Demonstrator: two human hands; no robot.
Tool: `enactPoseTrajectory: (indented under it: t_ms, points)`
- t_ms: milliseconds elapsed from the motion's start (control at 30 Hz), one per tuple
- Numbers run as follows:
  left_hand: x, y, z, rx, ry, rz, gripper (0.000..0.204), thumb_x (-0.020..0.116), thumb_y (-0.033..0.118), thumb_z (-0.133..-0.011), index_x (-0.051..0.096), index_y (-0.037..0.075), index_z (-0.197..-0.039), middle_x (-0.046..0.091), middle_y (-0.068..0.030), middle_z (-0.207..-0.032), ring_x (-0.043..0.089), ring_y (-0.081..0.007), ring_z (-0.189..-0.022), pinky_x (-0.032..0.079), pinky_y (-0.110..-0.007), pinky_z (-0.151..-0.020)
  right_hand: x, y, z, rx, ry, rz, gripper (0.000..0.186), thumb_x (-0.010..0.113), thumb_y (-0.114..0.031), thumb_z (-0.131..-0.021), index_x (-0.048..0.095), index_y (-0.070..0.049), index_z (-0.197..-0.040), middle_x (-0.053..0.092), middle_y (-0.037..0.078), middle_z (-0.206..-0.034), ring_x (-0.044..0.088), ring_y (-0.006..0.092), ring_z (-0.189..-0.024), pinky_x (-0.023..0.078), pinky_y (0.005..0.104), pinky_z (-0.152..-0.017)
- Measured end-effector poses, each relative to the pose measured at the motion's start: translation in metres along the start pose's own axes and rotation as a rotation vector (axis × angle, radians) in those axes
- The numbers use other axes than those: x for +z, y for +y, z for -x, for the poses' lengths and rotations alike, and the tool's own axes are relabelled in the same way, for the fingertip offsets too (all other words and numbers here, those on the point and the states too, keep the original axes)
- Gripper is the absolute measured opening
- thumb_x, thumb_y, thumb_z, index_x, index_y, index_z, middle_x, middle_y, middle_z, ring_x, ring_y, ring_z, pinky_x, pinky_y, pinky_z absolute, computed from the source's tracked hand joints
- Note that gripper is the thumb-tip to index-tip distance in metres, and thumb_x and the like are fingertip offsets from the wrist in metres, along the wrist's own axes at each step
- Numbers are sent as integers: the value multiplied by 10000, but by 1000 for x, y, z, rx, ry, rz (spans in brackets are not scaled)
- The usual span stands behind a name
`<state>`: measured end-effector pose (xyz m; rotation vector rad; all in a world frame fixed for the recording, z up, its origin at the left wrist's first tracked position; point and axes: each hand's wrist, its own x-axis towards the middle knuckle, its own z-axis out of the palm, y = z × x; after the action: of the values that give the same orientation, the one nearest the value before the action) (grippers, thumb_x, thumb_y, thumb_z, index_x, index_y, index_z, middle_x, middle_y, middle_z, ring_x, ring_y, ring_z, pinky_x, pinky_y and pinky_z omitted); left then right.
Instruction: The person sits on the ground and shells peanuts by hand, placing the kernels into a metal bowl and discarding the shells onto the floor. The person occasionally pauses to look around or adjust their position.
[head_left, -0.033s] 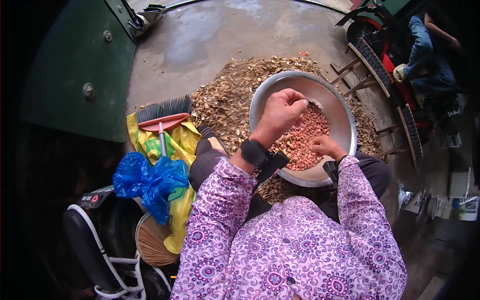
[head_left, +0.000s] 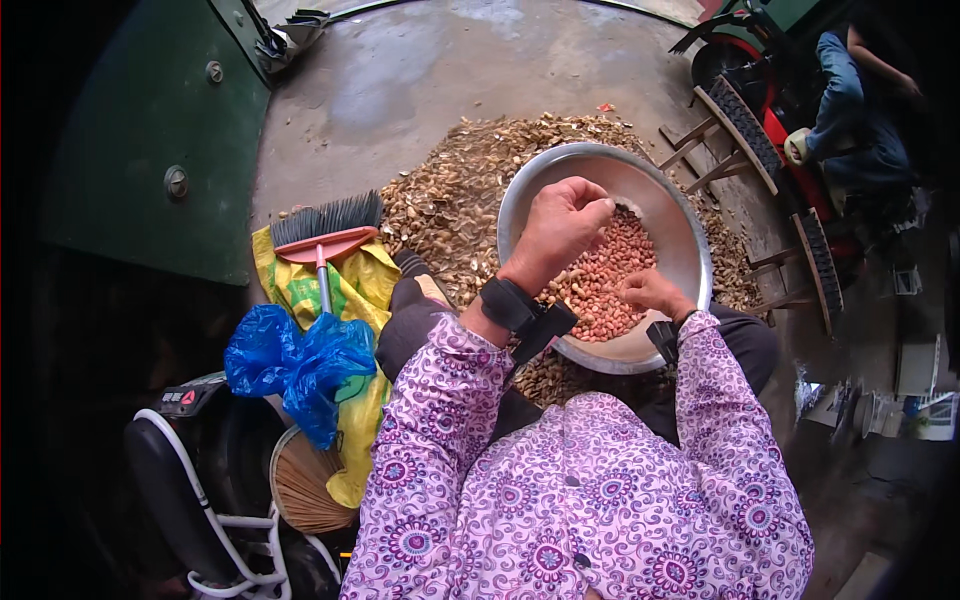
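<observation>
In the head view, the person's left hand (head_left: 562,228) hangs over the left part of a metal basin (head_left: 688,210), its grip narrow, thumb drawn against curled fingers, though whether it holds anything cannot be told. The reddish peanuts (head_left: 607,308) lie inside the basin, below and to the near right of that grip, just left of the right hand (head_left: 657,292), whose fingers curl low at the pile, their hold too hidden to tell. Broken shells (head_left: 450,185) spread across the floor (head_left: 400,85), left and far of the basin.
</observation>
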<state>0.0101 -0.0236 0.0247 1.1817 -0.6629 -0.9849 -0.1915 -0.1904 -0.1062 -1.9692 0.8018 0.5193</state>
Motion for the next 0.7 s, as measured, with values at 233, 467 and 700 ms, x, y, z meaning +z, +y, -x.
enactPoseTrajectory:
  t_ms: [233,467,700]
  points:
    - [1,-26,-12,8,-102,-244,261,616,135,-717,572,-9,-930,591,-56,-797,553,-109,-692,452,-229,-609,-27,-43,39,-170,29,-648,141,604,-190,-777,547,-61,-769,507,-15,-651,480,75,-576,398,206,-554]
    - [15,-38,-6,53,-283,-277,417,639,135,-691,535,15,-1076,566,-101,-935,535,-139,-836,445,-255,-715,-41,-97,68,-291,14,-659,146,573,-197,-786,566,-52,-772,516,-26,-655,476,60,-589,388,193,-560]
    - [22,-21,-6,-129,-343,-94,228,598,133,-729,580,-21,-897,589,-49,-754,556,-101,-674,449,-221,-613,-40,-99,70,-300,13,-719,111,552,-173,-806,557,-64,-788,520,-31,-673,474,47,-596,393,179,-568]
